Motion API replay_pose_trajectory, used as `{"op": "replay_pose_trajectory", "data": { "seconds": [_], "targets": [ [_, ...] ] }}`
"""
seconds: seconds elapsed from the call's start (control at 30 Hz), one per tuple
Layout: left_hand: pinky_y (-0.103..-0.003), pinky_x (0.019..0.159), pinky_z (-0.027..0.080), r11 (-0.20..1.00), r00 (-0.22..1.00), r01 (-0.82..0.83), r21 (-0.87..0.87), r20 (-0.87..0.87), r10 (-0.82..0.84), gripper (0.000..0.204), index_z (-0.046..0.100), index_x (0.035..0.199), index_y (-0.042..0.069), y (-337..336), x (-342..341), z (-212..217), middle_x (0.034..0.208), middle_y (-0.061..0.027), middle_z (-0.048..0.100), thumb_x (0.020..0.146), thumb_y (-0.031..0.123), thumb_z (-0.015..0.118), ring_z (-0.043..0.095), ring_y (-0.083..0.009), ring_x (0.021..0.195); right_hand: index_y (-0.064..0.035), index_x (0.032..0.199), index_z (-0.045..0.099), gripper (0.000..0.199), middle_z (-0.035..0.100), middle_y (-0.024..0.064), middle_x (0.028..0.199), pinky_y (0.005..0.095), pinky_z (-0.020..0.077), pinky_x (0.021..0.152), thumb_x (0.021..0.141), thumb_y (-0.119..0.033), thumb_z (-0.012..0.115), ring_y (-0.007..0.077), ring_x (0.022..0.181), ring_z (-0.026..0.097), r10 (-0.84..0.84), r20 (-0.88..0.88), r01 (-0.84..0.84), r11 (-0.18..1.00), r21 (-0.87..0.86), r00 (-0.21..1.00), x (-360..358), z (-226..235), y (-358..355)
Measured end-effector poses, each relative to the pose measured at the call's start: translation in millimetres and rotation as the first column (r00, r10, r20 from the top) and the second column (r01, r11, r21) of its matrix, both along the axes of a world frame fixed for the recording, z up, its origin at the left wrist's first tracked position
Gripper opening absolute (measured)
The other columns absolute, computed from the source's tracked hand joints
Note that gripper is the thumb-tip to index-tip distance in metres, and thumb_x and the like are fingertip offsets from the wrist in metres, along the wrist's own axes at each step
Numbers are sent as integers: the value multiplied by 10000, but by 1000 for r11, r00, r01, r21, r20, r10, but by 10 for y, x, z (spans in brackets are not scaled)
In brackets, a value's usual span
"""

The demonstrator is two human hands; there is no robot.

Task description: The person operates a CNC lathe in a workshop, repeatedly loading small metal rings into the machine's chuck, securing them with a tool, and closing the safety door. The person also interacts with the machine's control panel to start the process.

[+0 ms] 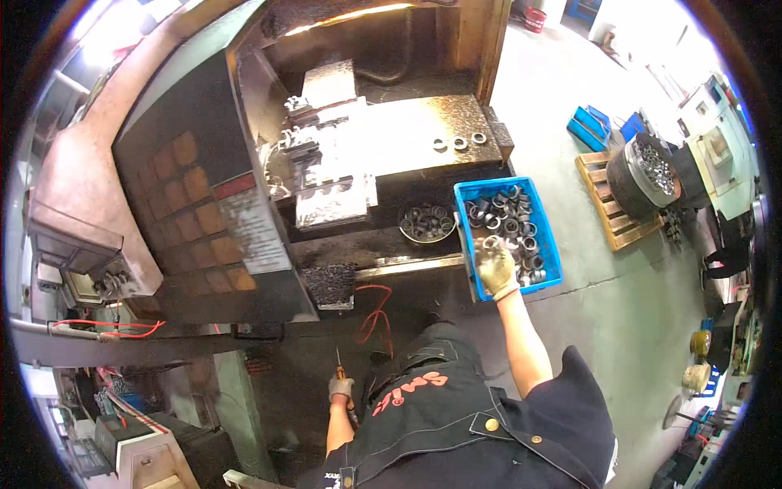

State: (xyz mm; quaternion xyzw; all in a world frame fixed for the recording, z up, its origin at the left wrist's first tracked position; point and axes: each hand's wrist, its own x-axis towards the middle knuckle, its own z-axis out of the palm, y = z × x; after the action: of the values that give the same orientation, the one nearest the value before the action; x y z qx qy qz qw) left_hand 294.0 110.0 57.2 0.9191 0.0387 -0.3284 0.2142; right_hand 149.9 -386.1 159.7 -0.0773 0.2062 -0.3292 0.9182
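Reaching out over the blue bin (pixel 547 244), the right hand (pixel 496 270) wears a dirty glove and rests on the pile of dark metal rings (pixel 509 218) inside. Its fingers are curled down into the rings at the near end of the bin, and a pale ring shows just by the fingertips, but I cannot tell if the hand is really pinching it. The bin sits on the edge of the big machine (pixel 204 187), close to the person, so the rings are easy to grab.

The left hand (pixel 341 390) hangs low by the person's side, also in a glove. It is closed around a thin tool with an orange handle (pixel 339 371), pointing up, kept out of the way of the other hand.

A round bowl (pixel 427 222) with more dark rings sits just left of the bin. Three rings (pixel 459 143) lie in a row on the flat, wet metal table inside the machine, well apart from the bin. A red cable (pixel 373 314) loops down below the machine's front.
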Motion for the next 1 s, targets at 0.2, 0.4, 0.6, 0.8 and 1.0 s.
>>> {"op": "replay_pose_trajectory", "data": {
  "seconds": [0.2,0.4,0.6,0.8,1.0],
  "targets": [
    [-406,752,430,987,987,161,-4,-22,-161,427,547,933,-35,502,156,-487,909,-231,580,579,192,616,549,-380,879,-104,886,568,228,599,108,925,326,468,684,824,-322,544,201,798,570,431,-42,-433,901,-32,901,810,576,878],
    [-390,700,447,961,955,276,22,-121,-271,374,550,974,-8,1007,425,-632,919,-204,581,647,168,589,581,-337,826,-79,907,540,265,594,72,918,344,459,747,846,-335,514,193,800,564,372,-300,-476,733,-486,878,1613,794,1577],
    [-369,660,456,975,937,-222,-27,-281,206,364,549,1026,45,1077,473,32,934,-156,584,675,138,572,600,-284,772,-37,1098,513,362,553,62,1054,260,376,841,858,-307,488,131,958,498,137,-446,-339,845,-414,885,2096,962,2467],
    [-360,507,425,926,855,-369,-82,-420,303,200,525,910,70,1606,302,-71,753,-93,544,721,138,528,540,-229,596,-2,1118,480,467,499,54,1081,268,332,877,813,-347,560,142,991,445,-145,-416,-75,880,-469,898,2213,1061,2862],
    [-348,415,401,917,929,-329,-225,-251,271,179,518,900,96,1996,250,-54,670,-66,530,730,155,519,518,-211,511,-11,977,543,308,549,-2,884,222,361,765,846,-287,513,91,815,474,-162,-316,-7,881,-473,935,2507,812,3022]
  ]
}}
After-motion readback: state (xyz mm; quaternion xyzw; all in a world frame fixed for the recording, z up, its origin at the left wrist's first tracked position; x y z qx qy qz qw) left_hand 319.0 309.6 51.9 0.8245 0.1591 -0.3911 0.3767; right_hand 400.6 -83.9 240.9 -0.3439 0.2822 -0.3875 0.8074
